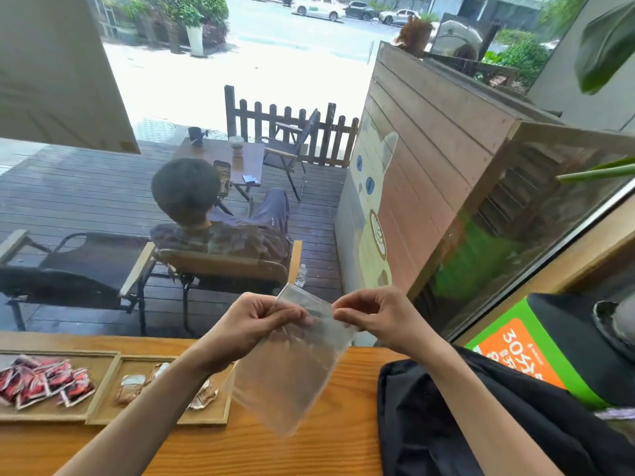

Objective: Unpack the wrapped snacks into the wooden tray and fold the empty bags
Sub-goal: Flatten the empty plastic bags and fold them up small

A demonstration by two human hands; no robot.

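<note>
The fingers of the left hand (256,316) are curled, thumb against fingertips, pinching the upper left edge of a clear plastic bag (292,365); the fingers of the right hand (369,316) are curled the same way and pinch the bag's upper right edge, near its top corner. Between the two hands the bag is held up in the air above the wooden counter (275,451), hanging tilted with its lower corner toward the person; it looks empty, though its transparency makes that hard to confirm. Both bare forearms reach in from the bottom of the view. On the counter to the left, below the left forearm, lies a wooden tray (103,419) with two compartments: the left one holds a pile of red wrapped snacks (44,383), the right one several brown and pale wrapped snacks (132,388), some partly hidden by the arm. To the right of the bag a black cloth or garment (429,417) lies on the counter under the right forearm, and beyond it stands a green and orange box (525,348). Through the window ahead, a person sits in a chair (223,266) on a wooden deck.
</note>
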